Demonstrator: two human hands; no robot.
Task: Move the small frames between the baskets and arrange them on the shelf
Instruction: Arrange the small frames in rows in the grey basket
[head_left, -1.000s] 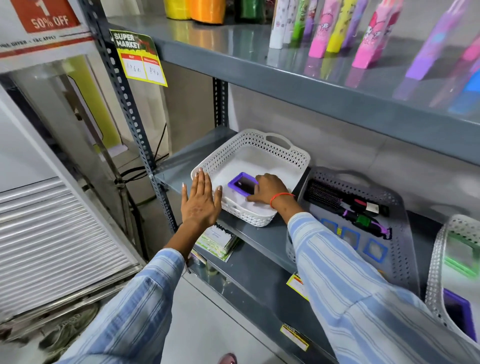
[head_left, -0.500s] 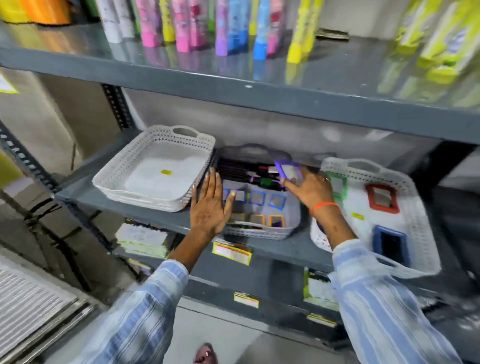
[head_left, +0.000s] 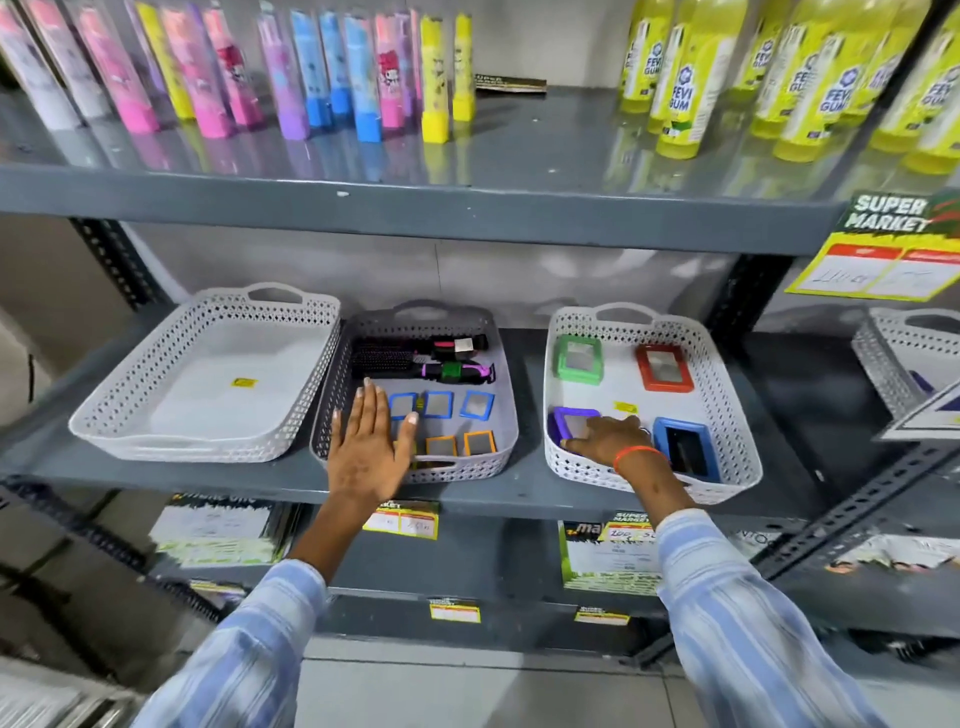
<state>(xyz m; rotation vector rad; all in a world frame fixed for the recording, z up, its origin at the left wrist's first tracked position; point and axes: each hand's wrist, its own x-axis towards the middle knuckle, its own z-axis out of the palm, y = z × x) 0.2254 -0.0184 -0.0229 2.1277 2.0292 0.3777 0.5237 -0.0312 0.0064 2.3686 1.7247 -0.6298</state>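
Three baskets stand on the grey middle shelf (head_left: 291, 480). The left white basket (head_left: 156, 415) holds only a yellow sticker. The grey middle basket (head_left: 509, 415) holds hairbrushes and several small blue and orange frames. The right white basket (head_left: 737, 415) holds a green frame (head_left: 577, 358), a red frame (head_left: 664, 367), a blue frame (head_left: 684, 452) and a purple frame (head_left: 574, 423). My right hand (head_left: 605, 439) lies on the purple frame at the basket's front left, fingers on its edge. My left hand (head_left: 369, 447) hovers flat, fingers apart, over the middle basket's front left.
The top shelf carries colourful tall tubes (head_left: 311, 73) and yellow Fevi Gum bottles (head_left: 691, 78). A fourth white basket (head_left: 904, 358) sits at the far right. Price tags hang on the shelf edges; papers lie on the lower shelf (head_left: 218, 530).
My right hand carried the purple frame from the left basket, past the middle one, down into the right basket. The left hand shifted right to the middle basket. The view swung right.
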